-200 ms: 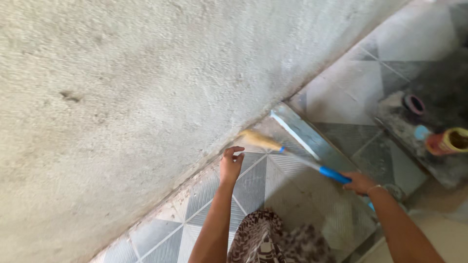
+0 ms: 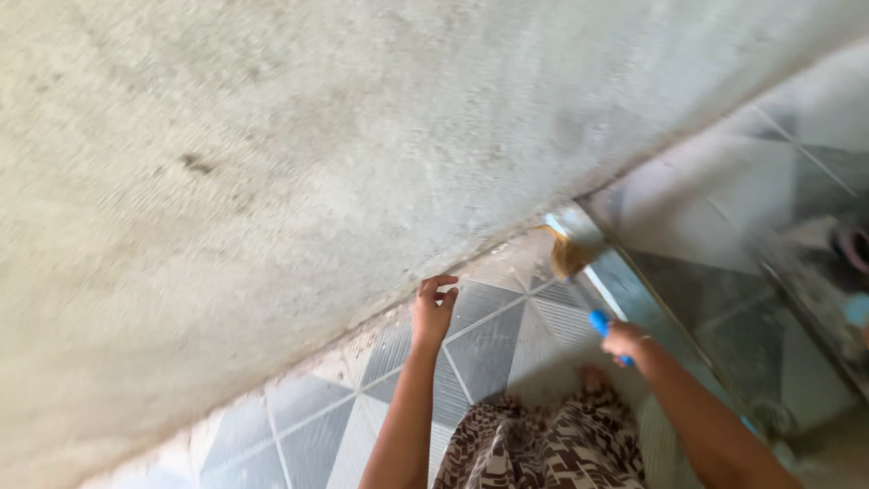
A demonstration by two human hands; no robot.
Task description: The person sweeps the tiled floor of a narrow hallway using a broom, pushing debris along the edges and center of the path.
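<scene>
grey plaster wall (image 2: 272, 136) meets patterned floor tiles (image 2: 489, 349); right hand (image 2: 623, 340), fingers wrapped round a blue-handled brush (image 2: 579, 272), bristles at the wall's foot; left hand (image 2: 433, 312), fingers loosely curled, empty.

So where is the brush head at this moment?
In the head view, the brush head is right of centre, at the foot of the wall, on the metal strip; the right hand holds its blue handle.

Rough grey plaster wall (image 2: 272, 136) filling upper frame; patterned floor tiles (image 2: 308, 426) and pink-rimmed can (image 2: 854, 244) sitting far right.
</scene>
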